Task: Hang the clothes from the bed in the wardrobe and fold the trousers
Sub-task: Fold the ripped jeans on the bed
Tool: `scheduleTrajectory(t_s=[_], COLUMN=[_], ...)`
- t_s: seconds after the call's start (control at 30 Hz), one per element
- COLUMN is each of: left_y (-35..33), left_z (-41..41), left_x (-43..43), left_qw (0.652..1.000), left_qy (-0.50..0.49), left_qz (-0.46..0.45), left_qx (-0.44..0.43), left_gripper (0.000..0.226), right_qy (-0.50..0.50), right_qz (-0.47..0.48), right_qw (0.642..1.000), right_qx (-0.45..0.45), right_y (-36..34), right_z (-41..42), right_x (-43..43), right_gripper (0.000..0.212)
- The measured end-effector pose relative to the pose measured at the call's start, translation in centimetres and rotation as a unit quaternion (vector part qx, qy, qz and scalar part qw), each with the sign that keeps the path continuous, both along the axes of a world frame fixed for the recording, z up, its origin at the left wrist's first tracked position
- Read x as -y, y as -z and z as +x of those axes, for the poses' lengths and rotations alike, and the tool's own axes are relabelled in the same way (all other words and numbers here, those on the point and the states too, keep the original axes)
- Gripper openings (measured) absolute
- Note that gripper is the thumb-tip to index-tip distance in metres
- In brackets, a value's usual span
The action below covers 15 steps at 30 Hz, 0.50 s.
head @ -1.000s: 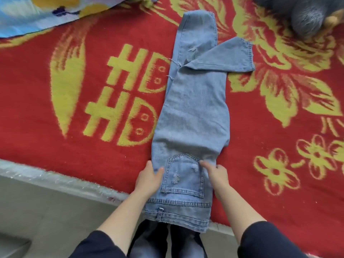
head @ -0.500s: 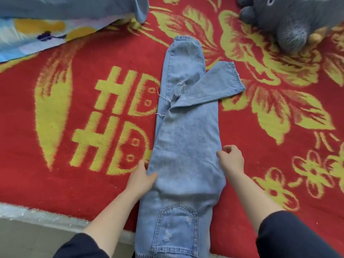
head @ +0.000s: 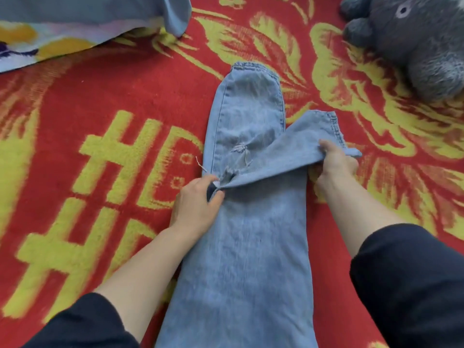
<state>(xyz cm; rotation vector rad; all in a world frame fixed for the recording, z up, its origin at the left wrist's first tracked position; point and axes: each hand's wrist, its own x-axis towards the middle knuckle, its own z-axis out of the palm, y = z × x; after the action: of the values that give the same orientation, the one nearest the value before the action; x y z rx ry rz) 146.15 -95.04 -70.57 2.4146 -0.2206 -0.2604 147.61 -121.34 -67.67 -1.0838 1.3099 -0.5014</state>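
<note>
On the red blanket (head: 105, 96) with yellow flowers, light blue ripped jeans (head: 251, 247) are lying lengthwise, one leg stretching away and the other bending off to the right. The left hand (head: 198, 204) is pinching the denim's left edge at the crease beside the knee rip, thumb and fingers closing on the cloth. The right hand (head: 335, 164) is gripping the bent leg near its hem, fingers curling around the fold. A grey plush toy (head: 424, 46) is sitting far right, apart from the jeans.
</note>
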Motion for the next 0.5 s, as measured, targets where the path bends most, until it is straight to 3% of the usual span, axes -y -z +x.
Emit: scheduleTrajectory(t_s=[0.13, 0.23, 0.4, 0.47, 0.5], left_y=[-0.7, -1.4, -1.2, -0.8, -0.6], left_z=[2.6, 4.3, 5.3, 5.4, 5.5], left_x=[0.4, -0.2, -1.5, -1.9, -2.1], left_qw=[0.999, 0.995, 0.97, 0.969, 0.97], left_qy=[-0.013, -0.004, 0.011, -0.014, -0.022], left_qz=[-0.025, -0.026, -0.115, -0.132, -0.134], left_qx=[-0.031, -0.098, -0.213, -0.21, -0.201], left_gripper=[0.018, 0.023, 0.02, 0.022, 0.023], right_qy=[-0.095, -0.204, -0.361, -0.456, -0.496], right_qz=[-0.09, -0.165, -0.123, -0.11, -0.113], right_qw=[0.991, 0.965, 0.924, 0.882, 0.859], right_qx=[0.017, -0.007, 0.0, -0.044, -0.062], right_y=[-3.3, -5.5, -4.0, -2.1, -1.3], right_z=[7.4, 13.2, 18.5, 18.2, 17.9], right_x=[0.1, -2.0, -6.4, -8.0, -8.4], right_gripper=[0.015, 0.014, 0.022, 0.009, 0.023])
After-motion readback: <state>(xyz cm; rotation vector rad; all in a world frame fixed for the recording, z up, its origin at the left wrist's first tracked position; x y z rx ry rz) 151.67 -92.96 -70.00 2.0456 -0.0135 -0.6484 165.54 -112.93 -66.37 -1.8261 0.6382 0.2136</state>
